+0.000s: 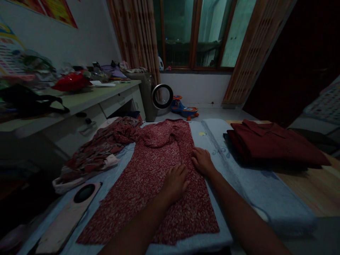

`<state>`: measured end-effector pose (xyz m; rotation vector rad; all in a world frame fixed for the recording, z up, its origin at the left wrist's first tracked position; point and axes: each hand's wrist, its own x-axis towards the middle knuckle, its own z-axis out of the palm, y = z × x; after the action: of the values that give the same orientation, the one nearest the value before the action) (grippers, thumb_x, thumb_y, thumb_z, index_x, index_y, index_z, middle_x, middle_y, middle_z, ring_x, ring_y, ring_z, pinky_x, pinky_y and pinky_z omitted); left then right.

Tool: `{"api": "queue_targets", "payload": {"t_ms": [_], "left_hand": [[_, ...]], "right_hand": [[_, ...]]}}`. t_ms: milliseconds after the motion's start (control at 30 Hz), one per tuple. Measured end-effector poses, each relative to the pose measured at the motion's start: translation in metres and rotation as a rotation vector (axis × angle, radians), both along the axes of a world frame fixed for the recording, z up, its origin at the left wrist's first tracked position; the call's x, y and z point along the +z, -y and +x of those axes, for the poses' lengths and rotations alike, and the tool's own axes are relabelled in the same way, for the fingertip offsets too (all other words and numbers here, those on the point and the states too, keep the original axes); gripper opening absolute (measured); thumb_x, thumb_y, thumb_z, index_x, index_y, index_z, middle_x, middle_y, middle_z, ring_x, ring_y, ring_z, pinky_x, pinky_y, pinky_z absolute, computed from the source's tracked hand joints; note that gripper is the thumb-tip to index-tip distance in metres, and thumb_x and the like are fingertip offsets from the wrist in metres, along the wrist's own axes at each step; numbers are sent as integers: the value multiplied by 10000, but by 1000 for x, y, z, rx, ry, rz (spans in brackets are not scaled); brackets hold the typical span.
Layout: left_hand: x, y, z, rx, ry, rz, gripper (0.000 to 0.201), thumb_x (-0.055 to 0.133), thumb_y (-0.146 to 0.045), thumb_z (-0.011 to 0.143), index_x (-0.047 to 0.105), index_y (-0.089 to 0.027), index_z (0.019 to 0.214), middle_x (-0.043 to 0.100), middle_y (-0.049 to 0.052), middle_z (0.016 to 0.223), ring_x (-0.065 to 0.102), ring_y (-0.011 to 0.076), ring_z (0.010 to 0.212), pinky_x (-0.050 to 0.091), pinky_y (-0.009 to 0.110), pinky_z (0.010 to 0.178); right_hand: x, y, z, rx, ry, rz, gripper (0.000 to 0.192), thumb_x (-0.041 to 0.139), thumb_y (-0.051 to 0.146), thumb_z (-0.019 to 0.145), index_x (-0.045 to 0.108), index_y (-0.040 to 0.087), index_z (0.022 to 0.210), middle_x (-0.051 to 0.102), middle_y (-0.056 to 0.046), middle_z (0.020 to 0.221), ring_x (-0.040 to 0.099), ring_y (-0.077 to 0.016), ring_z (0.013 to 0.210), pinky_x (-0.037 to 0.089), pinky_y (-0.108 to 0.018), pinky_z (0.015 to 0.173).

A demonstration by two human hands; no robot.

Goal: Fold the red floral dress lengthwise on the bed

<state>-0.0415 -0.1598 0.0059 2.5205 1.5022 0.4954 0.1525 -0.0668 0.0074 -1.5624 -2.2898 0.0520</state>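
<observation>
In the head view, a red garment with a fine pale print [151, 177] lies spread out flat along a pale blue padded surface [255, 191], its far end bunched and folded over near the middle of the frame. The left hand [175, 182] rests palm down on the cloth, fingers loosely spread and flat against the fabric, gripping nothing. The right hand [202, 160] lies just beyond it at the garment's right edge, also palm down with the fingers extended and close together, pressing the hem where the cloth meets the blue surface. Both forearms reach in from the bottom of the frame.

To the left of the spread garment, touching its upper corner, sits a crumpled heap of darker patterned cloth [98, 152]. Nearer the bottom left lies a pale flat board with a dark round hole [71, 212]. On the right, well apart from the hands, a stack of folded dark red garments [273, 145] rests partly on the blue surface. A cluttered worktop [87, 99] runs along the left wall, and a round ring-shaped fan [162, 96] and a blue and orange ride-on toy [183, 108] stand on the floor below the window [196, 33]. The room is dim.
</observation>
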Motion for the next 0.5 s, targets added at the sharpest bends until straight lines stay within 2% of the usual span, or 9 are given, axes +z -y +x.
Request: {"api": "queue_targets", "payload": {"t_ms": [100, 167, 300, 500], "left_hand": [[2, -1, -1, -56, 42, 28, 397, 573, -282, 934, 554, -233, 1327, 503, 76, 1483, 363, 267, 1432, 274, 513, 1193], [3, -2, 0, -108, 64, 39, 371, 565, -243, 934, 569, -234, 1304, 534, 69, 1451, 411, 246, 1400, 281, 490, 1194], [3, -2, 1, -153, 99, 38, 320, 563, -207, 929, 601, -240, 1245, 614, 56, 1337, 527, 212, 1278, 333, 440, 1171], [2, -1, 0, -150, 115, 71, 330, 579, -191, 914, 606, -229, 1240, 616, 63, 1321, 525, 221, 1270, 355, 444, 1154]], "right_hand": [[0, 0, 0, 126, -48, 36, 368, 483, 229, 923, 621, 192, 1263, 590, -98, 1392, 511, -226, 1278, 313, -406, 1116], [-1, 0, -1, 156, -45, 17, 360, 491, 220, 914, 641, 194, 1240, 624, -85, 1348, 542, -218, 1243, 339, -384, 1097], [-4, 1, -1, 108, -18, 1, 372, 504, 219, 911, 641, 179, 1255, 617, -86, 1363, 535, -217, 1260, 346, -379, 1102], [2, 5, -2, 32, 4, 49, 338, 469, 198, 931, 675, 163, 1196, 651, -93, 1308, 570, -206, 1204, 375, -328, 1080]]}}
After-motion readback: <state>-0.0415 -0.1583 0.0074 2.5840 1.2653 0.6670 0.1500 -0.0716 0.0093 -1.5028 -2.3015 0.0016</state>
